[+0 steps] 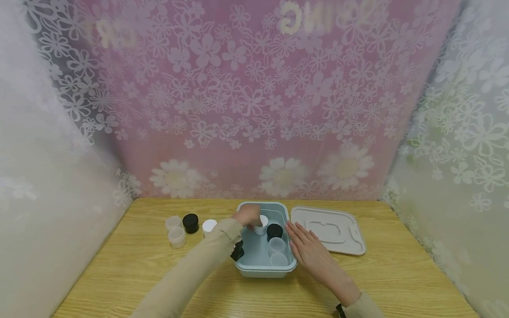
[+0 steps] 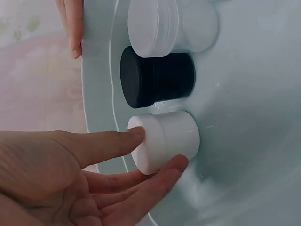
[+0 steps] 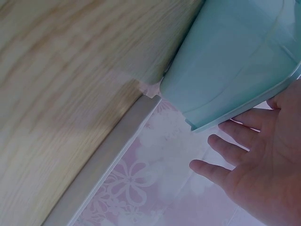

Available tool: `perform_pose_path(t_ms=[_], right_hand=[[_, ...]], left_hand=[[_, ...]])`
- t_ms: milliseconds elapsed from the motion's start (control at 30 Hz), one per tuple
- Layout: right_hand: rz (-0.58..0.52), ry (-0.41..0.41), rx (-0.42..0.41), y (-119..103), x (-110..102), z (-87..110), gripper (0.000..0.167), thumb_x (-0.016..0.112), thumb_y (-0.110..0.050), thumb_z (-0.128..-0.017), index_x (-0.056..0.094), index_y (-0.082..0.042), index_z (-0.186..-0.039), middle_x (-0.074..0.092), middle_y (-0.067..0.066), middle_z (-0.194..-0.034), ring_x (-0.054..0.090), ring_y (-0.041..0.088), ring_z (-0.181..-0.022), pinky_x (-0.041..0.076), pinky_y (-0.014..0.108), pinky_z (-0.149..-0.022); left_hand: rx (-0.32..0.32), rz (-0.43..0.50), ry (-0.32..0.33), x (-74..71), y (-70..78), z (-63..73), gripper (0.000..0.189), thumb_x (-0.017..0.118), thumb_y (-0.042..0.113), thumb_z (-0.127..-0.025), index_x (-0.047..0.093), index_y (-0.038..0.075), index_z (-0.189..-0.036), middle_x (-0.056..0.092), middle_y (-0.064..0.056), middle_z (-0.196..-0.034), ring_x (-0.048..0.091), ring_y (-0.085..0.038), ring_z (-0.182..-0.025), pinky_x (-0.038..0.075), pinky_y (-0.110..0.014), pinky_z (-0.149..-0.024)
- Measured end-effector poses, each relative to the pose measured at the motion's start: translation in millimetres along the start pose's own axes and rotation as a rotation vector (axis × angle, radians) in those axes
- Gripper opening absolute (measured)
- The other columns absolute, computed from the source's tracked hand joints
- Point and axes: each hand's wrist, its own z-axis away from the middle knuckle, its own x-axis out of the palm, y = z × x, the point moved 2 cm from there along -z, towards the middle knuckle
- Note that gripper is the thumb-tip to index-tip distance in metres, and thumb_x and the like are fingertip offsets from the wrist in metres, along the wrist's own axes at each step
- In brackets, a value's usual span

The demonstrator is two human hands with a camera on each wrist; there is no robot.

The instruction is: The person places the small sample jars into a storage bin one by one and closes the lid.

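Inside a pale blue plastic bin (image 1: 254, 254), my left hand (image 1: 248, 214) pinches a small white screw-top jar (image 2: 176, 136), thumb on the lid and fingers along its side. The jar stands upright near the bin's right wall. Beside it in the same row are a black jar (image 2: 171, 77) and two translucent jars (image 1: 277, 245). My right hand (image 1: 312, 256) lies along the outside of the bin's right rim with straight fingers, its fingertips right at the rim in the right wrist view, holding nothing.
Left of the bin on the wooden table (image 1: 131, 265) stand two translucent jars (image 1: 177, 237), a black jar (image 1: 190, 223) and a white jar (image 1: 209, 226) partly behind my left sleeve. A flat grey-white lid (image 1: 346, 234) lies to the right. Floral curtains (image 1: 254, 110) surround the table.
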Motion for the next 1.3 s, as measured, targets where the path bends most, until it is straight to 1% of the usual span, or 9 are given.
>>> perform_pose_path(t_ms=[67,300,467,600,767,967,1100,1200,1300], right_hand=[[-0.004,0.002,-0.005,-0.6,-0.4,0.2,0.05,0.055,-0.019,-0.105,0.046,-0.003,-0.152,0.046,0.014,-0.155,0.042,0.036,-0.143,0.039,0.063,-0.111],[-0.011,0.0,-0.003,-1.4,-2.0,0.6,0.05,0.055,-0.018,-0.105,0.046,-0.003,-0.152,0.046,0.014,-0.155,0.043,0.037,-0.143,0.039,0.063,-0.111],[-0.014,-0.008,0.0,-1.0,-1.9,0.2,0.051,0.055,-0.018,-0.105,0.045,-0.002,-0.152,0.045,0.014,-0.156,0.042,0.037,-0.143,0.038,0.063,-0.111],[-0.009,-0.002,-0.005,-0.3,-1.2,0.4,0.05,0.055,-0.018,-0.105,0.047,-0.001,-0.15,0.046,0.014,-0.155,0.043,0.037,-0.142,0.039,0.063,-0.11],[-0.012,0.0,-0.003,-0.1,-0.9,0.2,0.05,0.056,-0.018,-0.104,0.047,-0.001,-0.15,0.046,0.014,-0.155,0.043,0.037,-0.142,0.039,0.063,-0.11],[-0.013,0.011,-0.005,-1.4,-1.9,0.4,0.049,0.056,-0.018,-0.104,0.048,-0.001,-0.15,0.047,0.015,-0.154,0.044,0.037,-0.142,0.04,0.063,-0.11],[-0.005,0.027,-0.014,-2.0,-2.5,1.0,0.049,0.057,-0.017,-0.104,0.049,0.0,-0.149,0.048,0.015,-0.153,0.045,0.037,-0.141,0.041,0.063,-0.109],[-0.001,0.024,-0.011,-1.5,-1.6,0.9,0.049,0.057,-0.018,-0.104,0.049,-0.001,-0.149,0.048,0.014,-0.154,0.045,0.036,-0.141,0.041,0.063,-0.109],[-0.001,0.02,-0.005,-1.1,-1.1,0.9,0.05,0.057,-0.018,-0.104,0.048,-0.001,-0.15,0.047,0.014,-0.154,0.044,0.036,-0.142,0.04,0.062,-0.11]], left_hand=[[-0.001,-0.017,-0.001,1.1,1.4,-0.6,0.016,0.07,0.015,-0.096,0.074,0.0,-0.09,0.074,-0.017,-0.081,0.075,-0.03,-0.08,0.054,-0.025,-0.059],[-0.01,-0.051,-0.001,3.1,5.4,-7.8,0.022,0.069,0.022,-0.098,0.077,0.002,-0.093,0.073,-0.013,-0.072,0.062,-0.017,-0.054,0.049,-0.024,-0.057],[0.01,0.013,0.001,5.8,7.2,-12.3,0.022,0.068,0.019,-0.099,0.076,0.0,-0.093,0.072,-0.012,-0.073,0.072,-0.025,-0.071,0.05,-0.025,-0.056],[0.053,0.142,-0.021,9.6,8.5,-15.1,0.026,0.06,0.012,-0.102,0.072,-0.005,-0.088,0.072,-0.018,-0.081,0.072,-0.032,-0.081,0.06,-0.037,-0.07],[0.064,0.247,-0.039,10.8,10.1,-14.5,0.025,0.053,0.007,-0.104,0.07,-0.007,-0.092,0.071,-0.025,-0.094,0.071,-0.04,-0.091,0.061,-0.048,-0.082],[0.087,0.205,-0.042,3.1,6.7,-6.5,0.024,0.051,0.006,-0.105,0.071,-0.007,-0.105,0.071,-0.023,-0.099,0.07,-0.038,-0.096,0.061,-0.047,-0.085],[0.155,0.174,-0.002,-6.8,1.1,-0.3,0.026,0.051,0.009,-0.106,0.073,-0.006,-0.109,0.072,-0.023,-0.097,0.07,-0.038,-0.093,0.06,-0.037,-0.07],[0.19,0.232,0.051,-13.5,-4.4,3.7,0.027,0.054,0.011,-0.105,0.071,-0.006,-0.117,0.073,-0.021,-0.099,0.071,-0.034,-0.087,0.057,-0.033,-0.064],[0.198,0.344,0.088,-18.4,-10.6,8.7,0.03,0.056,0.013,-0.105,0.067,-0.004,-0.127,0.072,-0.017,-0.108,0.07,-0.026,-0.086,0.059,-0.033,-0.07]])
